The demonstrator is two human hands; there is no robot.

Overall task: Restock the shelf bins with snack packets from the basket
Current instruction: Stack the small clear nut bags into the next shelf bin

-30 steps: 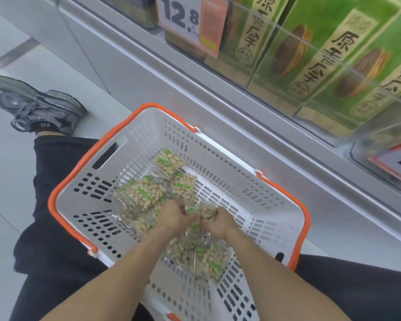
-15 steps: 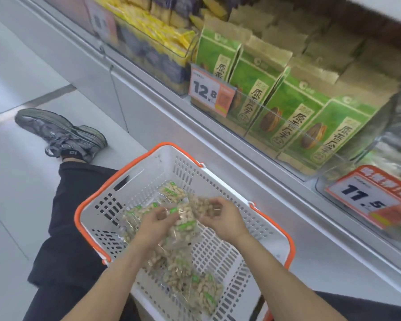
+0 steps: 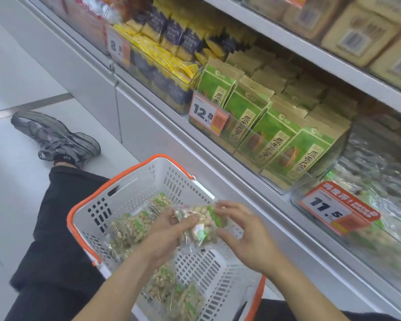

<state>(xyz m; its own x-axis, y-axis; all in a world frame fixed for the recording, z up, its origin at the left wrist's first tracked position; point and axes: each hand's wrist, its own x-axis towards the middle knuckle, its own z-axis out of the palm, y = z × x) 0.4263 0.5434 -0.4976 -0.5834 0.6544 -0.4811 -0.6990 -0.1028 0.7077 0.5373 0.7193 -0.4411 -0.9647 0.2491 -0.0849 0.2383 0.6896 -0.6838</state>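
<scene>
My left hand and right hand hold clear peanut packets above the white basket, fingers curled round them | packets look light, soft, crinkly, likely slippery; best pinched at sealed edges | more packets in basket | far right, the bin with the 11.5 price tag; its clear front may obstruct.

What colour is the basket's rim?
Orange, on a white slotted basket; it shows best in the head view.
</scene>
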